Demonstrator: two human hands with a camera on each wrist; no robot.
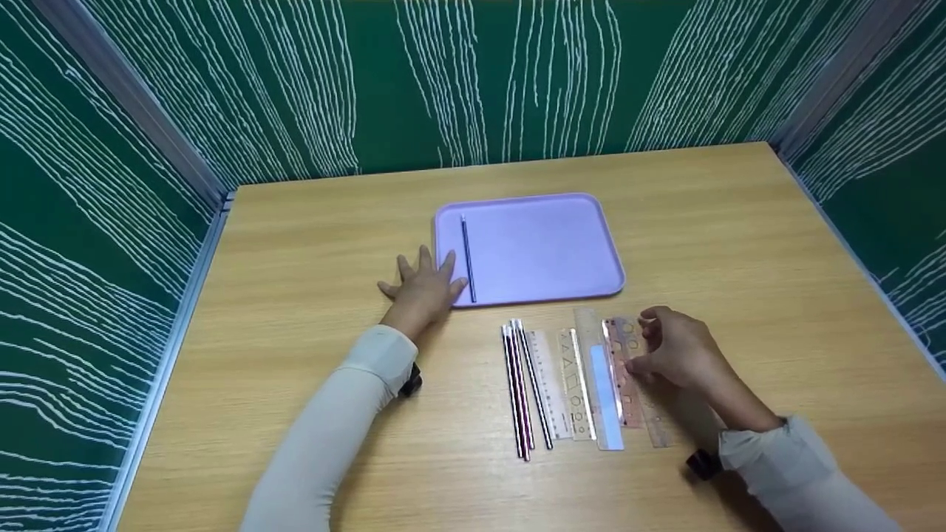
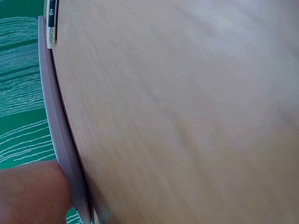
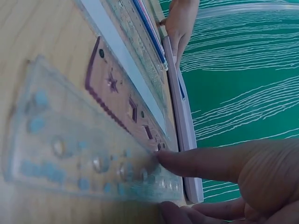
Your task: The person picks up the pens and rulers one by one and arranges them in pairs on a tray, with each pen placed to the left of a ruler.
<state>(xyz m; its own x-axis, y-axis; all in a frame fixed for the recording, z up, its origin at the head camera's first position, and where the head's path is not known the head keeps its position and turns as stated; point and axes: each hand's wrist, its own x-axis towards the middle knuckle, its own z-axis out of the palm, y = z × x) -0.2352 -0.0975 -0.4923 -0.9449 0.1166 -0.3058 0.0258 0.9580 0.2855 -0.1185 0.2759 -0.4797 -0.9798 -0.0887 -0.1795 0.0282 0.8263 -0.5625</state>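
Note:
My right hand (image 1: 684, 351) pinches the far end of a clear stencil ruler (image 3: 98, 163) between thumb and fingers, at the right end of a row of rulers. Beside it lies a reddish stencil ruler (image 1: 628, 403), then a clear ruler with a pale blue strip (image 1: 606, 399). Further left are another clear stencil ruler (image 1: 575, 380) and a plain clear ruler (image 1: 545, 380). My left hand (image 1: 425, 292) rests with spread fingers over the left edge of the purple tray (image 1: 539, 251). One dark pencil (image 1: 468, 258) lies inside the tray along its left side.
Several striped pencils (image 1: 515, 391) lie side by side on the wooden table (image 1: 295, 332), left of the rulers and nearer than the tray. Green walls (image 1: 488, 89) with white wavy lines enclose the table's back and sides.

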